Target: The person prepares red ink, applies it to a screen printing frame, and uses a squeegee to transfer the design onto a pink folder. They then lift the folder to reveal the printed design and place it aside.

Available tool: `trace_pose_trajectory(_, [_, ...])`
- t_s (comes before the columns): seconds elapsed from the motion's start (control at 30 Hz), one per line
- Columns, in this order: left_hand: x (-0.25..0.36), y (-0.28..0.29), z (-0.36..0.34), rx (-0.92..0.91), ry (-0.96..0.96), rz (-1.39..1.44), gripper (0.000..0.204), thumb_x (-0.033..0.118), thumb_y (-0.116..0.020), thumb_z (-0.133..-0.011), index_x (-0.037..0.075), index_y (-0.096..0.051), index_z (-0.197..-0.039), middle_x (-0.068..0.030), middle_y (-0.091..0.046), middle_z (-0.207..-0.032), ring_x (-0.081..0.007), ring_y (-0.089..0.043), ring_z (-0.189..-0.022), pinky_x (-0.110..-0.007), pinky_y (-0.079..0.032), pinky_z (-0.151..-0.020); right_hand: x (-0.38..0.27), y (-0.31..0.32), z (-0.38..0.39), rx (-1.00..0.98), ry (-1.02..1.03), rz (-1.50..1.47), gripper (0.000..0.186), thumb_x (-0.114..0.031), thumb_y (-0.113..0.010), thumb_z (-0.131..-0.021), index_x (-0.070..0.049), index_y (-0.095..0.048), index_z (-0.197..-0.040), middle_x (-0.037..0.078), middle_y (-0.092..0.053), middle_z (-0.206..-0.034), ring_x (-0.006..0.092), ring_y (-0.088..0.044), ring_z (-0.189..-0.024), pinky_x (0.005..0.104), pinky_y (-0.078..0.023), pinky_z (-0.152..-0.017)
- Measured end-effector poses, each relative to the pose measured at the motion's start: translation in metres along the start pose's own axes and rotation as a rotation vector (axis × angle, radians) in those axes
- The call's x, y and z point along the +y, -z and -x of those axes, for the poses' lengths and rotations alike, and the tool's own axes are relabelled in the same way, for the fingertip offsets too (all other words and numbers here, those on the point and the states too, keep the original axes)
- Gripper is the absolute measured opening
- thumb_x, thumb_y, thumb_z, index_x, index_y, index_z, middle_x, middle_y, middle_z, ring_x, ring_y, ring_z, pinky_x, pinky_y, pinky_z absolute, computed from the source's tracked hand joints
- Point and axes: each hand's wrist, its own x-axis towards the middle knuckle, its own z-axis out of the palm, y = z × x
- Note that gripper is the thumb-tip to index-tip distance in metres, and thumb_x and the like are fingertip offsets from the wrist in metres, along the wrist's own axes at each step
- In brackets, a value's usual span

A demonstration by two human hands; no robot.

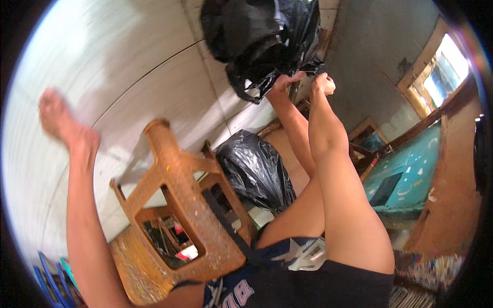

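A big black plastic bag [257, 36], full and crinkled, takes up the top middle. My right hand [323, 83] is closed in a fist at the bag's lower right edge and grips its plastic. My left hand does not show. Below lies a second, smaller black plastic bag [254, 169], beside a worn brown plastic stool [172, 159]. The stool, speckled with paint marks, is between my legs; I cannot tell whether it stands upright. My bare left foot [67, 123] is on the floor at the left, and my right foot [282, 84] is partly hidden by the large bag.
Pale tiled floor [149, 66] spreads across the left. A grey wall [375, 56] with a wood-framed opening [441, 77] rises at the right. Below it is a turquoise patterned panel [411, 169] next to brown wood. Blue bars [51, 282] show at the lower left.
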Motion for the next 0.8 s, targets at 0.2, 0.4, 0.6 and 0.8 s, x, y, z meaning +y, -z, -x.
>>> trace_pose_trajectory(0.2, [-0.005,-0.042,-0.006,-0.036,-0.291,-0.173,0.058,0.028,-0.040,-0.109,-0.002,-0.032,-0.158,-0.0193,-0.027,-0.167,-0.0306,-0.020,-0.156,-0.043,-0.011,-0.129,0.043,-0.072,-0.088,-0.084,0.137,0.098,0.030,-0.025,-0.068,-0.085,-0.005,-0.081,-0.103,0.022,-0.077,-0.103,0.0389,-0.074,-0.100,0.0460,-0.058,-0.090])
trace_pose_trajectory(0.4, [0.010,-0.028,0.000,-0.048,0.086,-0.165,0.070,0.040,-0.040,-0.108,-0.002,-0.021,-0.162,-0.0192,-0.014,-0.171,-0.0306,-0.013,-0.158,-0.043,-0.008,-0.129,-0.004,-0.148,-0.086,-0.637,0.121,0.143,0.069,-0.031,-0.075,-0.084,0.001,-0.058,-0.142,0.026,-0.059,-0.143,0.0390,-0.056,-0.135,0.0442,-0.044,-0.111])
trace_pose_trajectory(0.6, [0.015,-0.068,-0.001,-0.097,0.023,-0.199,0.072,0.044,-0.039,-0.109,-0.002,-0.020,-0.162,-0.0190,-0.016,-0.170,-0.0288,-0.017,-0.156,-0.042,-0.010,-0.129,-0.023,-0.201,-0.184,-0.823,0.146,-0.021,0.109,-0.045,-0.074,-0.084,0.010,-0.015,-0.158,0.028,-0.036,-0.160,0.0363,-0.044,-0.143,0.0419,-0.038,-0.115])
trace_pose_trajectory(0.8, [0.010,-0.037,0.007,-0.104,-0.017,-0.392,0.075,0.051,-0.036,-0.111,-0.002,-0.021,-0.162,-0.0190,-0.019,-0.168,-0.0270,-0.022,-0.154,-0.040,-0.015,-0.127,-0.075,-0.186,-0.087,-0.492,0.198,0.235,0.096,-0.037,-0.079,-0.076,0.002,-0.039,-0.154,0.032,-0.052,-0.145,0.0436,-0.051,-0.138,0.0465,-0.041,-0.116])
